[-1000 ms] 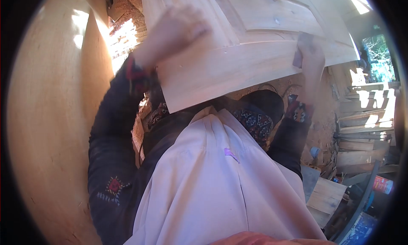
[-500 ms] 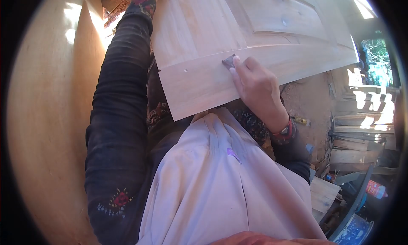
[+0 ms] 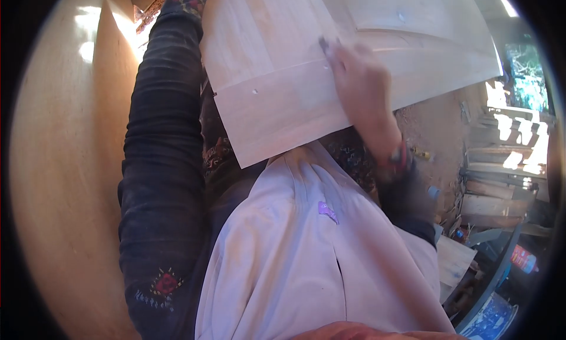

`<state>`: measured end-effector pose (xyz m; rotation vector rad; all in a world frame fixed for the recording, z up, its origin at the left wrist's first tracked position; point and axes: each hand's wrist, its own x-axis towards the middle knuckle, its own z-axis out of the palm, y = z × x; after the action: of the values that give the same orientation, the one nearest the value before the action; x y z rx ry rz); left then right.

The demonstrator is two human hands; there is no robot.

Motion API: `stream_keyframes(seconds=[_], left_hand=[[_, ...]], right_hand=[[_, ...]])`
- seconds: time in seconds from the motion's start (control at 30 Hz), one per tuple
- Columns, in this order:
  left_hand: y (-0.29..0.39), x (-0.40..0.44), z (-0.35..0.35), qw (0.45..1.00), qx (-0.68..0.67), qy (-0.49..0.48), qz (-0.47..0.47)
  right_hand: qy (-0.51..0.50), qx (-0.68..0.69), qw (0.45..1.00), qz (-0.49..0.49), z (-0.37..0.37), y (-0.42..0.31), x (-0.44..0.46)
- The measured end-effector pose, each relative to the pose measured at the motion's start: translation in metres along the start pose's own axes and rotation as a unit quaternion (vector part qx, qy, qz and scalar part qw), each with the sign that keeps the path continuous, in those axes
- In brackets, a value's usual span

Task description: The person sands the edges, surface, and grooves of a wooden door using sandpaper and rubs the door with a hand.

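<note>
A pale wooden panel with a raised section lies across my lap, its near corner above the light cloth over my legs. My right hand, slightly blurred, is closed on a small dark sanding piece at the panel's surface, near a joint line. My left arm stretches up along the panel's left edge; the left hand lies almost wholly beyond the top of the view, so its fingers are hidden.
A large wooden board stands at the left. At the right are stacked wood pieces, a red-labelled bottle and a blue container. Sawdust covers the floor.
Over the last second my left hand moved up to the panel's far left edge. My right hand came left across the panel, then slid slightly upward with the dark piece.
</note>
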<state>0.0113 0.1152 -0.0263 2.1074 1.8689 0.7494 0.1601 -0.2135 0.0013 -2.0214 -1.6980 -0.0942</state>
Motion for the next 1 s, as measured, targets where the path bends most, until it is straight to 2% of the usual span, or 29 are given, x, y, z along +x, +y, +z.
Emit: stream_keyframes(seconds=[0.07,0.1,0.17,0.3,0.37,0.4,0.43,0.47,0.53,0.57,0.67,0.73,0.87,0.97,1.0], left_hand=[[-0.014,0.016,0.010,0.997,0.019,-0.032,0.067],[-0.011,0.013,0.010,0.998,0.009,-0.013,0.063],[-0.010,0.007,0.008,0.998,-0.009,0.024,0.051],[-0.004,0.000,0.003,0.999,0.008,0.034,0.000],[-0.004,0.001,0.007,0.999,0.033,0.035,0.000],[-0.010,0.003,0.011,0.995,0.073,0.025,0.065],[-0.018,0.009,0.015,0.985,0.109,0.019,0.131],[-0.018,0.011,0.016,0.971,0.143,0.016,0.193],[-0.007,0.005,0.007,0.948,0.238,-0.024,0.211],[-0.005,0.003,0.003,0.933,0.285,-0.045,0.215],[-0.014,0.003,0.010,0.981,0.140,-0.002,0.137],[-0.015,0.005,0.010,0.980,0.142,0.013,0.136],[-0.002,-0.002,0.004,0.982,0.149,-0.018,0.111],[0.005,-0.009,-0.008,0.979,0.166,-0.038,0.112],[0.002,-0.011,-0.007,0.985,0.141,-0.016,0.101]], right_hand=[[0.018,-0.040,0.998,-0.047,0.012,0.016,0.040],[0.027,-0.060,0.995,-0.076,0.014,0.019,0.052],[0.018,-0.070,0.996,-0.046,0.010,0.012,0.036],[0.009,-0.088,0.996,-0.018,-0.008,-0.022,-0.034],[0.014,-0.073,0.996,-0.047,0.000,-0.019,-0.021],[0.018,-0.066,0.996,-0.053,0.005,-0.016,-0.013],[-0.045,-0.108,0.992,-0.045,0.014,-0.009,0.006],[-0.041,-0.120,0.991,-0.051,0.019,-0.006,0.019],[-0.030,-0.144,0.986,-0.083,0.022,-0.006,0.040],[-0.024,-0.132,0.989,-0.067,0.018,-0.007,0.033],[-0.013,-0.099,0.994,-0.035,0.004,-0.018,-0.016],[0.001,-0.082,0.996,-0.023,-0.003,-0.025,-0.035],[-0.032,-0.097,0.994,-0.047,0.017,-0.006,0.028],[0.012,-0.105,0.993,-0.050,0.022,-0.006,0.031],[0.007,-0.095,0.995,-0.037,0.017,-0.009,0.019]])
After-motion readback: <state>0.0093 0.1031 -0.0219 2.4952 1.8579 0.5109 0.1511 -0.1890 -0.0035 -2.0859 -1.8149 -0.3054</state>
